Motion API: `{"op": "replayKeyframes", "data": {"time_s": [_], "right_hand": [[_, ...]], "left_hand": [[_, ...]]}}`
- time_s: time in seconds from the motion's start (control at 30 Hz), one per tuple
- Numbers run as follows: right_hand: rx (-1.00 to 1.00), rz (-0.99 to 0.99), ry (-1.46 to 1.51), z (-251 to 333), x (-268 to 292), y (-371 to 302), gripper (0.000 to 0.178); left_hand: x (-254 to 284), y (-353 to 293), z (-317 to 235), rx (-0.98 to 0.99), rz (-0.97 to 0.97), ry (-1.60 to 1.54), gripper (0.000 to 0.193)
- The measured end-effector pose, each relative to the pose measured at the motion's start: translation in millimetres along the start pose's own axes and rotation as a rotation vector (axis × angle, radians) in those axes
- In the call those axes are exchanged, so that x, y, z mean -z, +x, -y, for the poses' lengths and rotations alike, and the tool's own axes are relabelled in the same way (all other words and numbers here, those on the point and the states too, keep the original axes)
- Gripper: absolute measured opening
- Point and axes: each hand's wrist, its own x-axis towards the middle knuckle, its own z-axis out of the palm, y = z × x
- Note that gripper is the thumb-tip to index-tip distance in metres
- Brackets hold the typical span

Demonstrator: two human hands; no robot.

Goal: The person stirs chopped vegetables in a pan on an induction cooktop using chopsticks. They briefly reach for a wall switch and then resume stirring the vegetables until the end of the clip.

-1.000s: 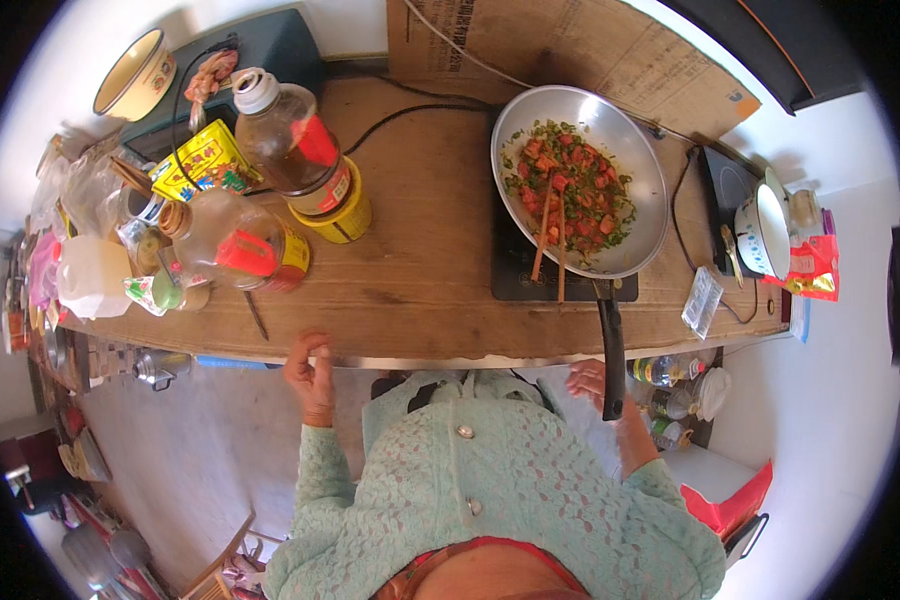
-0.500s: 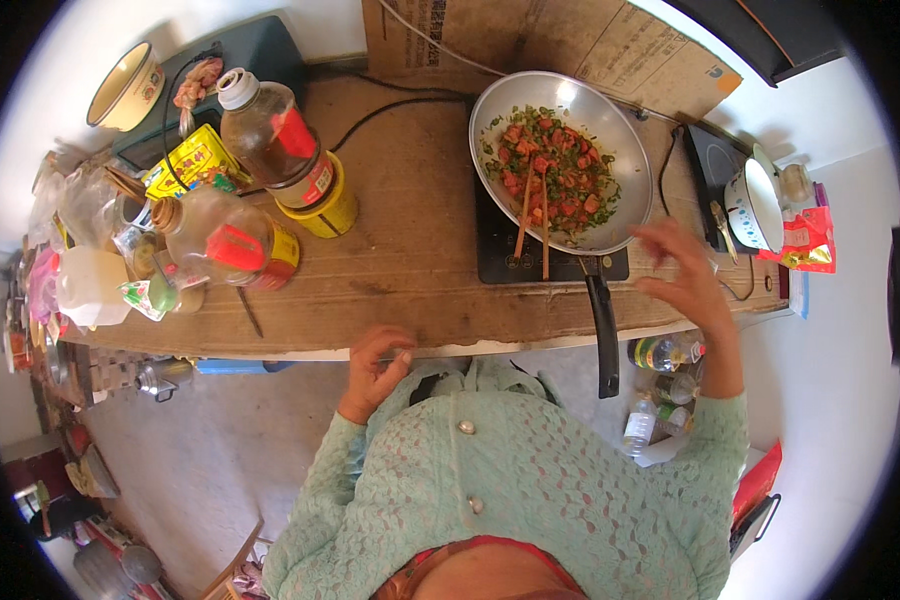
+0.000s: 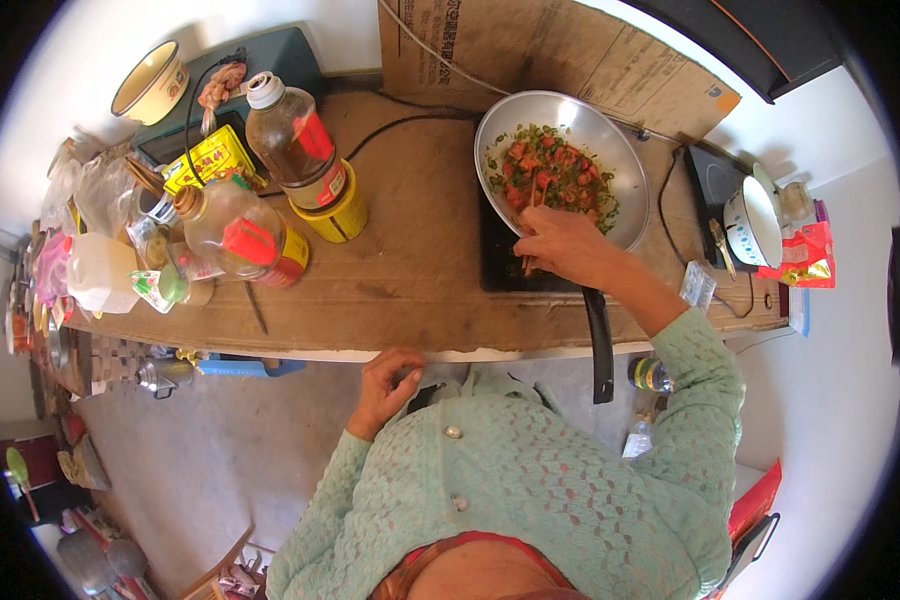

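Observation:
My right hand point(image 3: 570, 245) reaches over the near side of a silver frying pan point(image 3: 625, 185) and is closed around a pair of wooden chopsticks point(image 3: 533, 188). Their tips are in the food point(image 3: 568, 162), chopped red and green pieces mixed together. The pan sits on a black flat cooktop point(image 3: 498, 250), and its black handle point(image 3: 598, 350) points toward me beneath my right forearm. At the table's front edge, my left hand point(image 3: 382, 388) rests with fingers loosely bent, thumb apart, and nothing visible in it.
Large plastic bottles, one dark point(image 3: 288, 135) and one clear point(image 3: 220, 232), stand left on the cardboard-covered table point(image 3: 410, 250). A white jug point(image 3: 102, 275) is farther left. To the right are a white enamel pot point(image 3: 750, 222), a second cooktop point(image 3: 712, 180) and a red packet point(image 3: 805, 255).
My right hand has moved left from beside the pan and taken hold of the chopsticks, which were leaning in it. My left hand stays by the table edge. The view has shifted slightly.

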Motion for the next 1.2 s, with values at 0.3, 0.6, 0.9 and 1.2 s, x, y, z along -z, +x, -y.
{"op": "replayKeyframes", "data": {"time_s": [0.3,0.6,0.9,1.2], "right_hand": [[-0.406,-0.793,0.65,-22,33,-57,0.019],[-0.554,-1.263,0.801,-31,8,-107,0.032],[-0.679,-1.489,0.767,-11,-25,-136,0.028],[-0.75,-1.745,1.2,-12,-68,-161,0.025]], "left_hand": [[-2,5,-2,0.035,-0.001,0.037,0.012],[-14,15,-2,0.067,0.031,-0.021,0.012],[-22,32,-17,0.175,0.154,-0.061,0.016],[-79,88,-34,0.283,0.619,-0.365,0.028]]}}
